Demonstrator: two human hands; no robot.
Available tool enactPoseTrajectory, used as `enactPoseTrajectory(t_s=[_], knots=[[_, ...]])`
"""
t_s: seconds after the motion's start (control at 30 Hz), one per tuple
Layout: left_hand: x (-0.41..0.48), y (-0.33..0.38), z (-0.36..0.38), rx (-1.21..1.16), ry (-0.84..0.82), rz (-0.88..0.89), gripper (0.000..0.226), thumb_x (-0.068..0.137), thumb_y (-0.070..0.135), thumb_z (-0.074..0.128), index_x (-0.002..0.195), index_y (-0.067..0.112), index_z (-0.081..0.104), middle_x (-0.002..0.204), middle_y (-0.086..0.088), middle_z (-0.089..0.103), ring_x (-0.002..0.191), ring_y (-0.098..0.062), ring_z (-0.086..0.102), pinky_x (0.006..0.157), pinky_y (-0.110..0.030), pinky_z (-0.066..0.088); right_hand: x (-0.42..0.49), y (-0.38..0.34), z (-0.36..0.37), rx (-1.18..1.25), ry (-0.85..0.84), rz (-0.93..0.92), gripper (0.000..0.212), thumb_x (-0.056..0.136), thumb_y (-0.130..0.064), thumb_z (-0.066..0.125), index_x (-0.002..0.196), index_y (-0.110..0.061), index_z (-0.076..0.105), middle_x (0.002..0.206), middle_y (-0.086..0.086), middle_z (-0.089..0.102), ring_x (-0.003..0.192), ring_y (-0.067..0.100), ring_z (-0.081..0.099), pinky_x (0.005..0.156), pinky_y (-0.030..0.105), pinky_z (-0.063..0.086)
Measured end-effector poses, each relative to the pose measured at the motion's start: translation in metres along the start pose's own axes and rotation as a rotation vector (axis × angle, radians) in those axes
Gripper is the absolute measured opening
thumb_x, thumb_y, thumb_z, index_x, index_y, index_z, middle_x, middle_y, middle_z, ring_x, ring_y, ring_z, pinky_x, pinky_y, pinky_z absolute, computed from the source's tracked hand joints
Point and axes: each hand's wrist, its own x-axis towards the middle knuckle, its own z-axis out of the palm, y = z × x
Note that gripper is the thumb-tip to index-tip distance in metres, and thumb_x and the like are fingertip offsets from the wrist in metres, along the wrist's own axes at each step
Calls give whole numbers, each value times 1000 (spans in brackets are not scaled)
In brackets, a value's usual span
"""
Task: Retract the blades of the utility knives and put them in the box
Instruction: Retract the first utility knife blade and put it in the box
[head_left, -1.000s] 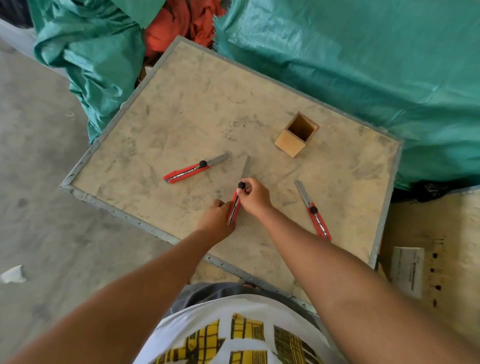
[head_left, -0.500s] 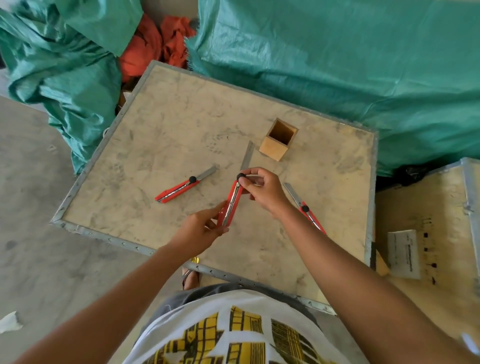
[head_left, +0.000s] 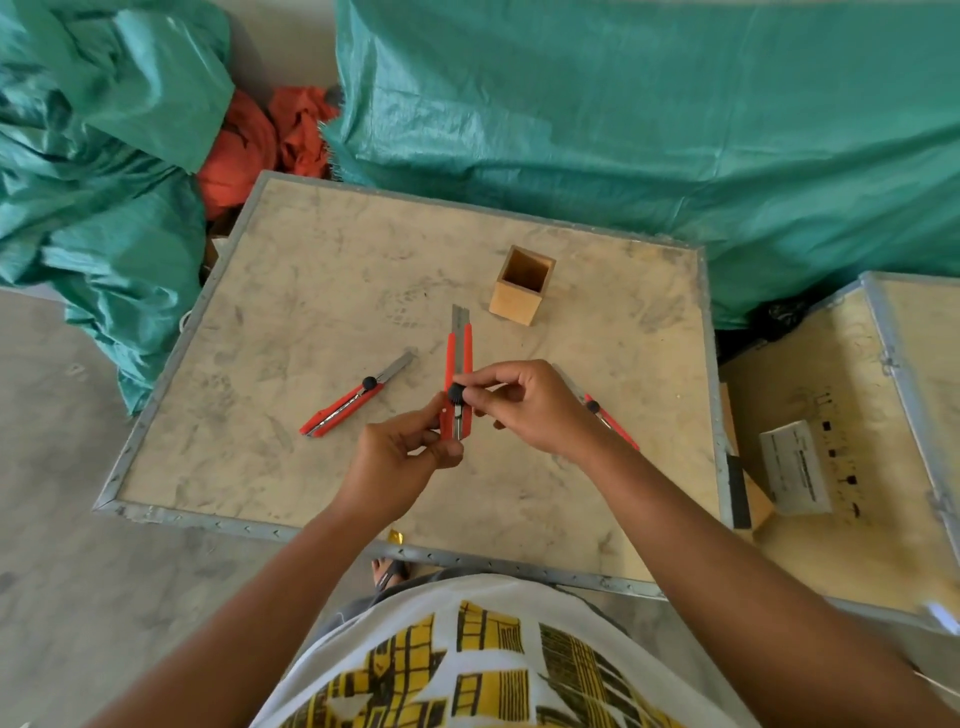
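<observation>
I hold a red utility knife (head_left: 459, 358) upright above the board, its short grey blade tip pointing away from me. My left hand (head_left: 400, 457) grips the knife's lower end. My right hand (head_left: 524, 405) pinches the black slider knob on the knife's body. A second red knife (head_left: 353, 401) lies to the left with its blade extended. A third red knife (head_left: 610, 418) lies to the right, mostly hidden under my right hand. The small open wooden box (head_left: 522, 286) stands upright beyond the knives.
The work surface is a metal-edged plywood board (head_left: 291, 488). Green tarpaulin (head_left: 623, 114) covers piles behind and to the left. A second wooden crate (head_left: 857, 441) with a label sits at the right. Concrete floor lies to the left.
The knife was lifted off the board and turned upright between both hands. Its blade now shows much shorter, and the black knob sits lower on the body. The camera view shifted.
</observation>
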Motion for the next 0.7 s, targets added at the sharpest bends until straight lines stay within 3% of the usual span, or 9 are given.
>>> enactPoseTrajectory(t_s=[0.07,0.2,0.33,0.43,0.53,0.63,0.7], knots=[[0,6,0,-9,-1,0,56,82,-4,74,132,17,62,104,-8,78,92,-18,76,93,-46,58,-7,-1,1,-56,5,-39,20,91,-16,75,110,-16,79,98,-5,78,76,4,71,69,17,55],[-4,17,3,4,-26,9,56,81,-4,75,121,34,64,98,1,80,92,-17,76,94,-46,57,-17,-3,-6,-144,11,-104,22,89,-17,77,110,-22,79,105,-10,76,93,9,72,87,33,60],[-5,30,8,29,-50,49,56,78,-2,78,111,42,67,96,7,80,93,-15,76,91,-43,59,-26,-8,-16,-184,5,-156,29,92,-18,73,119,-27,74,111,-9,74,93,6,68,82,24,57],[-5,35,13,43,-60,49,57,77,-3,79,113,40,67,96,6,80,92,-16,76,90,-41,60,-35,-8,-16,-146,115,-153,20,86,-20,80,106,-23,78,97,-15,73,79,2,65,72,17,53],[-1,35,18,68,-79,42,57,75,0,81,124,27,68,99,3,80,92,-17,75,93,-47,58,-40,-3,-18,-143,189,-136,18,84,-24,82,99,-21,74,94,-15,71,71,1,61,62,13,47],[4,38,24,74,-81,46,58,75,0,81,124,27,69,99,2,80,88,-18,75,93,-49,58,-42,-1,-28,-135,138,-145,29,88,-24,77,116,-29,71,107,-15,70,77,3,63,66,18,53],[8,42,30,65,-80,51,58,74,-3,81,121,28,69,98,3,80,87,-17,76,92,-47,58,-40,2,-37,-170,121,-160,31,88,-22,77,116,-32,73,110,-14,70,81,7,65,69,23,57]])
